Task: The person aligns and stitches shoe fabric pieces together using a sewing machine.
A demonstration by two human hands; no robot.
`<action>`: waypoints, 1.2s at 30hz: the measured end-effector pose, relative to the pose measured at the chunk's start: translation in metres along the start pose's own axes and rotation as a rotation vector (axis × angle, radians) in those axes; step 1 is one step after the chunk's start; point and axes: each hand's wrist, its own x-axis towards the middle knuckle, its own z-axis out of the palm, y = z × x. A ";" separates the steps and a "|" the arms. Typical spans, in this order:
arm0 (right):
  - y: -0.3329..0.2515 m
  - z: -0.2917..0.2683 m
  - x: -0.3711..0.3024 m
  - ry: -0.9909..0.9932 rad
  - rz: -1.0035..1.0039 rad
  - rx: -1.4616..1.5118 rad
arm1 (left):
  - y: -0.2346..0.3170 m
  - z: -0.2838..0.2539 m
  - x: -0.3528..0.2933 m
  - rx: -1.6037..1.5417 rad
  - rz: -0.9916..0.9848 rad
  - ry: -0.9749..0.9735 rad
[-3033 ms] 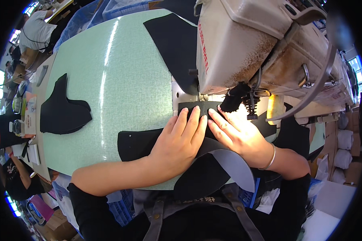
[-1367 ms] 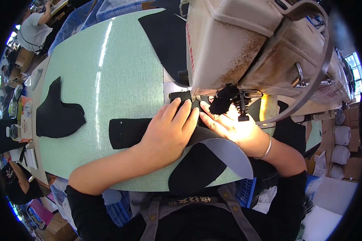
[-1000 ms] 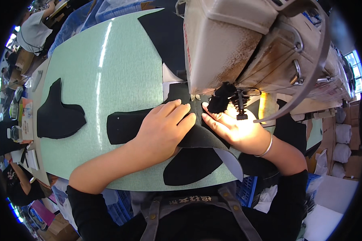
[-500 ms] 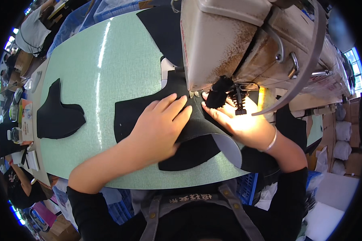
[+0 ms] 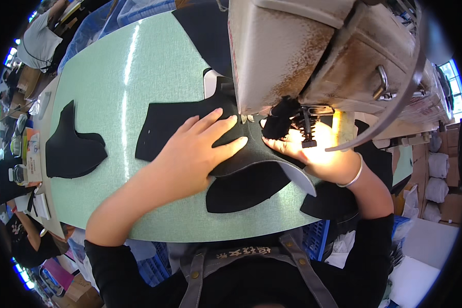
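Observation:
A black fabric piece [image 5: 164,126] with a curled, grey-backed edge lies under the head of a sewing machine [image 5: 287,56]. My left hand [image 5: 197,146] rests flat on it, fingers spread, left of the needle area. On the other side my right hand [image 5: 313,154] presses the cloth beneath the lamp glare. Its fingers stretch toward the needle, partly hidden by a black fuzzy roll [image 5: 281,118] and a spring fitting [image 5: 308,128]. Below the curled edge another black cut piece [image 5: 246,190] shows on the green table [image 5: 97,205].
Stacked black cut pieces [image 5: 74,146] lie at the table's left. More black fabric [image 5: 203,31] is at the back and beside my right forearm. A curved grey bar [image 5: 395,113] arcs over the right side. Blue crates [image 5: 315,238] stand below the front edge.
The black fabric has turned, its left end swinging left and up and its curled edge shifting right. My left hand has slid slightly left with fingers spread wider; my right hand moved slightly right.

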 end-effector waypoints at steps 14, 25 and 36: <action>-0.044 0.001 0.006 0.022 0.125 0.026 | 0.022 0.021 0.001 0.100 -0.016 0.201; 0.010 -0.001 -0.003 -0.036 0.071 0.235 | -0.007 0.009 0.004 -0.008 0.063 0.109; -0.032 -0.014 0.017 0.008 0.059 -0.192 | 0.016 0.033 -0.001 0.035 -0.032 0.262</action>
